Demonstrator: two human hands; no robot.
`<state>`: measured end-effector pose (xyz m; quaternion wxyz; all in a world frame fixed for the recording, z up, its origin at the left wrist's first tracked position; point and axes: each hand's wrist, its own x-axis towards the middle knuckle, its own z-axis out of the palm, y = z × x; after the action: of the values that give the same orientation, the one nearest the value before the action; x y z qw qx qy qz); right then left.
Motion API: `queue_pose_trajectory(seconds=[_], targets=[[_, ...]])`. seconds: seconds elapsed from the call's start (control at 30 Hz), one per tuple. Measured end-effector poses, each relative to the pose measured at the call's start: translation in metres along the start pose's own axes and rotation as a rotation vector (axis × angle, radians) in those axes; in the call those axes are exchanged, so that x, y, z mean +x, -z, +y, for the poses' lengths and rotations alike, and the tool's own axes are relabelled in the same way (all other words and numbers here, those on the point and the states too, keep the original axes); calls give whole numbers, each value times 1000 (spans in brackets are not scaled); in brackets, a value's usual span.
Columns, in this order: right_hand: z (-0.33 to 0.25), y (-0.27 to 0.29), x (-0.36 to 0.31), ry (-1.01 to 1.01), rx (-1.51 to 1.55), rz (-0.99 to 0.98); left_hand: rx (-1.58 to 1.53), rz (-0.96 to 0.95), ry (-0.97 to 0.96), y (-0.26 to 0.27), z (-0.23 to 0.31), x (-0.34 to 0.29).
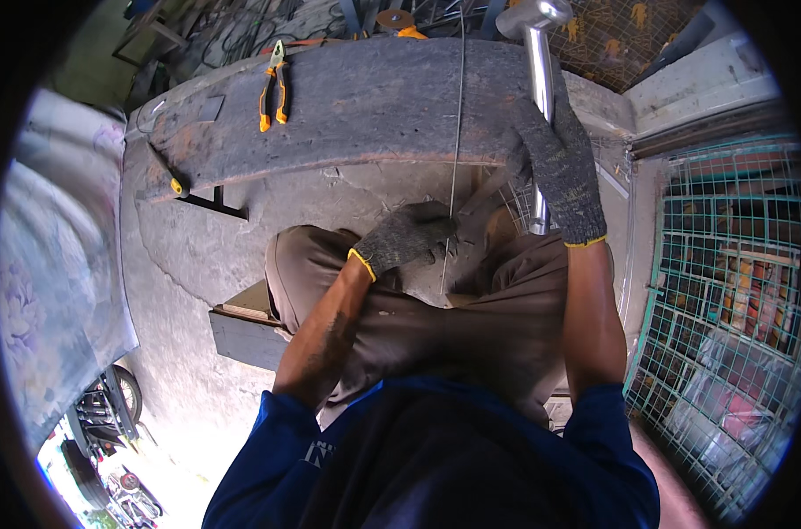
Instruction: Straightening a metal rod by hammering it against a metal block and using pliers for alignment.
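Note:
My left hand (407, 236), in a dark grey knitted glove with a yellow cuff, pinches a thin metal rod (459, 106) near its lower end, above my lap. From there the rod runs away from me across the worn dark wooden bench (365, 106) and past its far edge. In the same kind of glove, my right hand (559, 172) grips a hammer (540, 75) by its shiny metal handle. The hammer's head points away from me over the bench's far right end, and the handle's butt shows below my fingers.
Pliers with orange and black grips (275, 93) lie on the bench, left of the rod. A yellow-handled tool (177, 186) rests at its left end. To my right stands a green wire-mesh panel (718, 256). A grey box-like block (243, 333) sits by my left leg.

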<state>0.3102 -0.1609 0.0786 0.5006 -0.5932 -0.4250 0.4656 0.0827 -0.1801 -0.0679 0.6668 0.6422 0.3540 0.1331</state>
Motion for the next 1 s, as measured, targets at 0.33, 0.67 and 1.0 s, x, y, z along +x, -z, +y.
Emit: queue_pose_trajectory(seconds=[0.33, 0.67, 1.0], targets=[[96, 1, 7, -364, 259, -175, -177, 61, 191, -9, 31, -2], [68, -16, 1, 81, -131, 69, -139, 93, 206, -9, 29, -4], [98, -24, 14, 32, -17, 69, -216, 66, 183, -10, 28, -7]])
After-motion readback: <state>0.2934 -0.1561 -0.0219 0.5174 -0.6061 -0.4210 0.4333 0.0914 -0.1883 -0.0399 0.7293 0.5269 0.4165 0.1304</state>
